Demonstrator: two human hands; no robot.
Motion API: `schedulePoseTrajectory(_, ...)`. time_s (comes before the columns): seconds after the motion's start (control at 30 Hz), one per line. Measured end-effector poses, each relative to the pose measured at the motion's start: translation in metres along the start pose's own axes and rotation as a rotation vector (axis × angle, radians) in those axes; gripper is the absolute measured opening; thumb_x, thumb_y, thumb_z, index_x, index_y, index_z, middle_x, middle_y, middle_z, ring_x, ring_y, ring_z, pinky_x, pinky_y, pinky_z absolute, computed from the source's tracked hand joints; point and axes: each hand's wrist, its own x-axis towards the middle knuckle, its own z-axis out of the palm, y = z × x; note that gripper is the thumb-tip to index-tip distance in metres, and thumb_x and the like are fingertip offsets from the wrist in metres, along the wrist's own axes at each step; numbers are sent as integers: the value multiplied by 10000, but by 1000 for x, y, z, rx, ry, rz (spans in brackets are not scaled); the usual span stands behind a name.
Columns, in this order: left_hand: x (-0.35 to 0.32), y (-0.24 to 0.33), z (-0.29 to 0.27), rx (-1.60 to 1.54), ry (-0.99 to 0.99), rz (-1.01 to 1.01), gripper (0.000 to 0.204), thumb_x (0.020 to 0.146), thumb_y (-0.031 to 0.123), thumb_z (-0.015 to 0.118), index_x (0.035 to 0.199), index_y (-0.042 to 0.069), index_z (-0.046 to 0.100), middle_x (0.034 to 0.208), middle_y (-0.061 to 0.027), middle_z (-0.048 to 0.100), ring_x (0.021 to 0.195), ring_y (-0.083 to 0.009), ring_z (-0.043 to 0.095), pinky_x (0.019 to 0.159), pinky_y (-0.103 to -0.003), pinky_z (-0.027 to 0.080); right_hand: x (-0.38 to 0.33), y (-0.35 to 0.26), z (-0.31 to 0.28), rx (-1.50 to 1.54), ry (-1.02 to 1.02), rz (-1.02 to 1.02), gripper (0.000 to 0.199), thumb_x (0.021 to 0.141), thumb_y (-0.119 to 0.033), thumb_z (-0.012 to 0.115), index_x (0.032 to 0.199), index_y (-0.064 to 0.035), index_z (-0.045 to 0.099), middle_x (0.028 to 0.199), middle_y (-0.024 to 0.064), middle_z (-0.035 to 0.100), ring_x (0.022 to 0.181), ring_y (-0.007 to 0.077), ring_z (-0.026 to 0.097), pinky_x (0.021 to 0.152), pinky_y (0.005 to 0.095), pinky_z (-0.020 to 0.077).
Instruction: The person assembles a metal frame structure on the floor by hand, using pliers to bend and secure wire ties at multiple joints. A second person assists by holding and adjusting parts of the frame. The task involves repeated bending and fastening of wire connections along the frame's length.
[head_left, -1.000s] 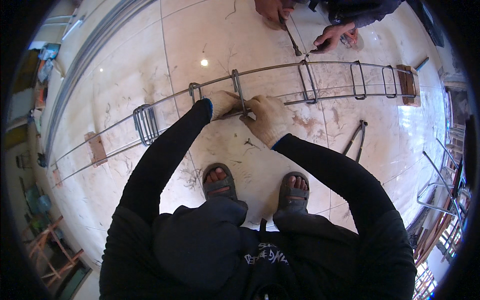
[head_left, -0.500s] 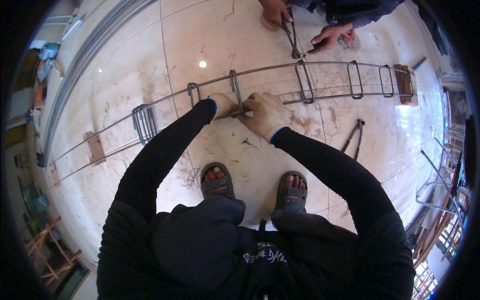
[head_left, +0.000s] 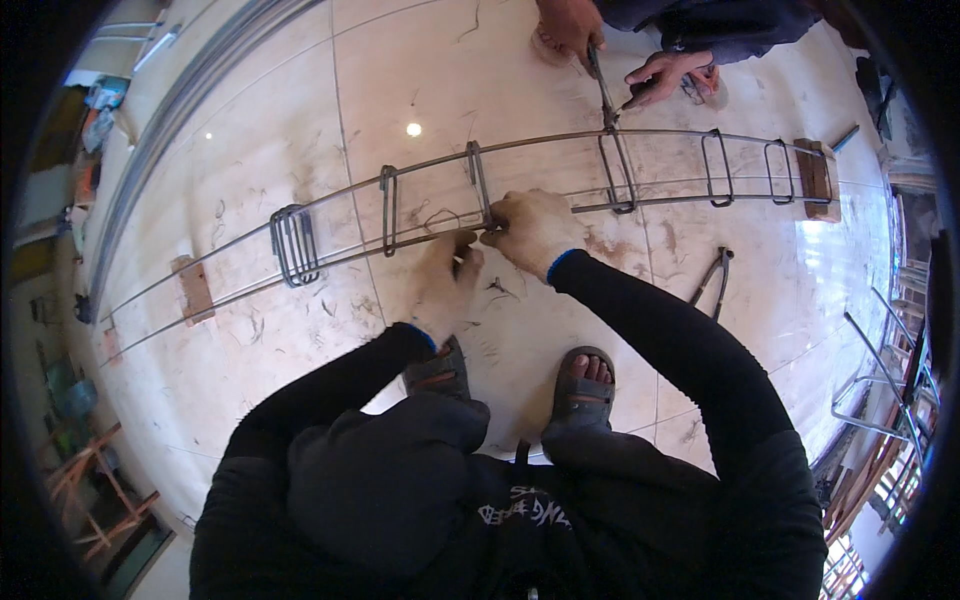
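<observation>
Right hand (head_left: 530, 228): I see it closed on the lower bar of the rebar cage (head_left: 430, 235) beside a stirrup (head_left: 478, 185).
Left hand (head_left: 447, 275): curled just below that bar; grip unclear to me.
Cage: lies on the tiled floor (head_left: 250, 150).
Pliers (head_left: 712, 280): on the floor, right.
</observation>
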Motion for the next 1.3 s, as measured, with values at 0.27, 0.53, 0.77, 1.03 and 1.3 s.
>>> schedulePoseTrajectory(0.27,23,-34,26,66,-157,73,351,1020,229,754,1294,10,751,1127,-224,764,962,-353,718,862,-466,561,-1,2,4,-11,78,-41,379,883,-453,831,1020,-100,854,1030,140,799,1042,391,747,924,514,578)
schedulePoseTrajectory(0.53,20,2,13,262,-113,66,370,988,324,768,1225,41,790,1091,-208,788,1041,-405,735,907,-509,577,-3,4,9,-54,124,-29,339,861,-481,859,966,-159,875,941,116,818,970,367,773,879,507,599)
schedulePoseTrajectory(0.77,0,12,17,104,-118,-168,406,1040,367,727,1276,38,757,976,-161,753,909,-334,725,831,-464,569,-4,5,10,4,121,-29,322,863,-461,862,962,-155,871,948,103,814,1000,353,757,922,496,577)
schedulePoseTrajectory(1.03,2,-8,5,-414,-522,-512,500,1183,501,524,1283,50,716,859,-49,686,728,-193,625,652,-377,490,-6,5,4,-7,92,-59,305,882,-419,846,966,-126,843,980,100,784,1000,365,733,913,505,559)
schedulePoseTrajectory(1.3,-72,-18,34,-990,-886,-1192,625,1206,619,392,1280,75,691,771,3,551,592,-160,437,559,-339,379,-6,2,6,-74,160,-94,276,902,-370,823,945,-96,820,921,131,752,975,366,736,882,530,563)
